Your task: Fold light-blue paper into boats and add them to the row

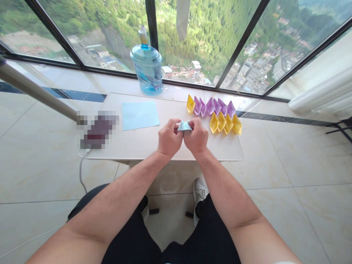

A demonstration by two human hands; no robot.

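A small light-blue folded paper (184, 126) is pinched between my two hands above the front middle of the white table (143, 146). My left hand (170, 137) closes on its left end, and my right hand (196, 136) closes on its right end. The knuckles of both hands nearly touch below it, and the fingertips are partly hidden. A flat light-blue sheet (140, 115) lies on the table to the left of my hands. To their right stand yellow folded paper boats (225, 123), several in a row, with a row of purple paper boats (210, 106) behind them.
One more yellow boat (190, 104) begins the back row. A blue water jug (147, 69) stands behind the table by the window (198, 40). At the table's left end lies a blurred-out dark object (99, 130) with a cable (80, 172). A pole (41, 90) slants in from the left.
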